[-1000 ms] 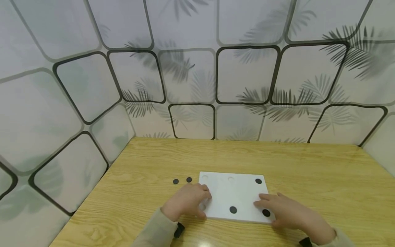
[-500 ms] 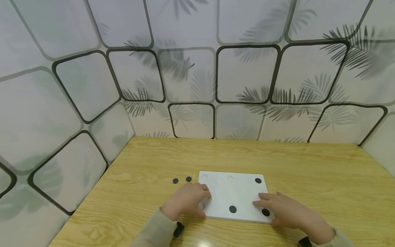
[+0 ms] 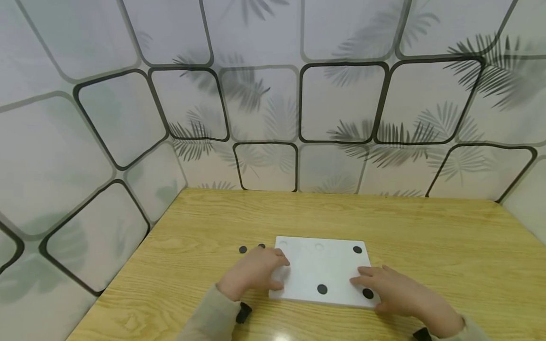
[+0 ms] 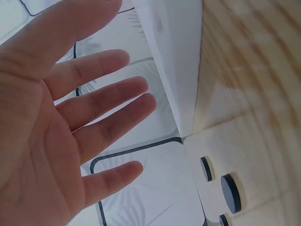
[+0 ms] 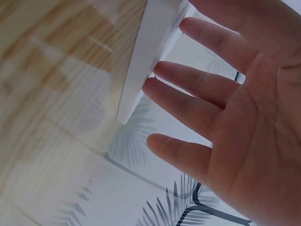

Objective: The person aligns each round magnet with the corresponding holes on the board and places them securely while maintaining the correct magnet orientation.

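Observation:
A white rectangular board (image 3: 304, 267) lies flat on the table, with three black discs (image 3: 322, 289) set on it, at its right corners and front middle. Shallow round recesses (image 3: 319, 246) show along its far edge. My left hand (image 3: 256, 270) hovers at the board's left edge, fingers spread, holding nothing; the left wrist view shows a gap between fingertips and board. My right hand (image 3: 394, 291) rests its fingertips on the board's right side, beside the front right disc. In the left wrist view, three loose black discs (image 4: 231, 193) lie on the table.
On the wooden table (image 3: 204, 222), two loose discs (image 3: 242, 249) show left of the board in the head view, one partly covered by my left hand. A patterned wall covering (image 3: 264, 166) rises behind the table and along its left side.
My left hand has come off the board's left front part and shifted slightly away and to the left, now partly covering one loose disc. My right hand and the board stay put.

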Tool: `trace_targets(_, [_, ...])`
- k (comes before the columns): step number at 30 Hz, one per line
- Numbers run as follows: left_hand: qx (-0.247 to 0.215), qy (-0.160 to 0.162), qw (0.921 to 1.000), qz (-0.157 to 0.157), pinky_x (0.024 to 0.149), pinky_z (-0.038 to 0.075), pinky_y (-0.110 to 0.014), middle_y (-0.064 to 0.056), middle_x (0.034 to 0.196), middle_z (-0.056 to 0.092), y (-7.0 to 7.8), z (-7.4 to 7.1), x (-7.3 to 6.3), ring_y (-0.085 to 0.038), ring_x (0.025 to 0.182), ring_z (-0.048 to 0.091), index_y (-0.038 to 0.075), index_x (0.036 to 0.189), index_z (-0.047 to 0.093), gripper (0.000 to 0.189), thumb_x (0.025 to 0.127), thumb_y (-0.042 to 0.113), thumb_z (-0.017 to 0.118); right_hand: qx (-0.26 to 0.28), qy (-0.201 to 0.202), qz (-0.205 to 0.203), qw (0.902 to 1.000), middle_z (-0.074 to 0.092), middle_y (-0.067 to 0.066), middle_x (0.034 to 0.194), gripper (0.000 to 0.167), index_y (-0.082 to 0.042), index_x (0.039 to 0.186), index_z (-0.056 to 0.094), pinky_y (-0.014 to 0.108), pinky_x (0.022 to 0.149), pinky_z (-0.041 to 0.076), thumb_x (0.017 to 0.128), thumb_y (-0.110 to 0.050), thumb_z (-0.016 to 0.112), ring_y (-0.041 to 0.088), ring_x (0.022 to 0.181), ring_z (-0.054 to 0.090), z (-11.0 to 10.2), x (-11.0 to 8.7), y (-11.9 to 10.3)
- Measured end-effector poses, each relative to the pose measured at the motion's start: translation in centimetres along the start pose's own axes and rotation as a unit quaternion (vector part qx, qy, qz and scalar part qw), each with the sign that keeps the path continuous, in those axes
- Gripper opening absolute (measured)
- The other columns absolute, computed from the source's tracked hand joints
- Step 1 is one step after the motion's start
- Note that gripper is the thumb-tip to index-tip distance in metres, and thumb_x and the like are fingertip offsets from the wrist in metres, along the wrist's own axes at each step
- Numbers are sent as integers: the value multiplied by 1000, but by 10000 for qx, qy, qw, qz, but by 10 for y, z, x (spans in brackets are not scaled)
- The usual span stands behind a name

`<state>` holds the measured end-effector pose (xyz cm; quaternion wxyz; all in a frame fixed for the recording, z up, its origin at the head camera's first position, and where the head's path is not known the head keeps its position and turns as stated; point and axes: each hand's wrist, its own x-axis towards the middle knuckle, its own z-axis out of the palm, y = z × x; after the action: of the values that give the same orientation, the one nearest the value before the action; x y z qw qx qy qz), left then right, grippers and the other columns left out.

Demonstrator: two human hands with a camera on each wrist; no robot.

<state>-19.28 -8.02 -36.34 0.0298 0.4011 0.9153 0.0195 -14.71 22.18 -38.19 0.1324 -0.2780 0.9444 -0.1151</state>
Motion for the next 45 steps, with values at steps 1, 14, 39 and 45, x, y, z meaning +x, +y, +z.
trace_targets(1, [-22, 22, 10000, 6, 76, 45, -25, 4, 101, 59, -1, 0, 0, -8, 90, 55, 14, 106, 64, 41, 71, 33, 72, -6, 8, -7, 10000, 51, 18, 119, 54, -12, 112, 60, 56, 92, 27, 62, -10, 77, 35, 109, 46, 0, 0, 0])
trace_targets(14, [-120, 85, 9995, -268, 78, 45, -31, 2, 104, 59, -13, 1, -2, -11, 90, 56, 13, 107, 63, 43, 71, 34, 72, -22, 32, -25, 10000, 51, 18, 120, 53, -12, 112, 59, 57, 92, 27, 62, -11, 77, 34, 110, 46, 0, 0, 0])
trace_targets(39, [-226, 352, 9973, -597, 78, 45, -33, -3, 104, 59, -39, 2, -11, -18, 90, 57, 9, 108, 61, 42, 73, 28, 71, 0, 4, 106, 9999, 50, 17, 121, 54, -12, 113, 58, 58, 93, 24, 62, -11, 77, 34, 111, 45, 0, -1, -2])
trace_targets(45, [-152, 320, 9971, -669, 76, 46, -33, -3, 103, 59, -42, 2, -13, -17, 88, 57, 9, 109, 61, 41, 74, 28, 70, 48, -42, 145, 9999, 49, 17, 122, 53, -12, 113, 58, 57, 93, 24, 63, -10, 76, 33, 112, 45, 0, -1, -2])
